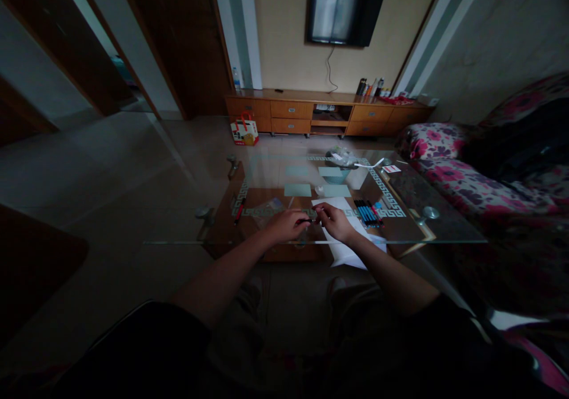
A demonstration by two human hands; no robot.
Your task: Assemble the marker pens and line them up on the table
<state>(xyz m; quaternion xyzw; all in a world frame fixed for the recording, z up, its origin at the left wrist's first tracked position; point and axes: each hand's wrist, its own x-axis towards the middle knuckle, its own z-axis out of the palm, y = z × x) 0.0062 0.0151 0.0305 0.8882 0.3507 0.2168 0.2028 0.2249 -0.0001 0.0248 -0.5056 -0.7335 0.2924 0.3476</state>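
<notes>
Over the near edge of the glass table, my left hand (288,226) is closed around a slim dark pen-like thing (304,221). Its tip points toward my right hand (334,221), whose fingers are pinched together close by. Whatever small part lies between those right fingers is too dark and small to make out. A white sheet of paper (347,249) lies beneath and beside my right hand. To the right, several blue and black pens (367,213) lie in a row. One red and black pen (239,211) rests on the left, near a clear plastic wrapper (269,207).
The glass table (275,174) has a sharp near edge. A teal basket (334,175) holds a clear plastic bag (341,155). A card (392,169) lies at the right. Beyond stand a shopping bag (244,132) and a wooden TV cabinet (291,110); a floral sofa (466,179) is right.
</notes>
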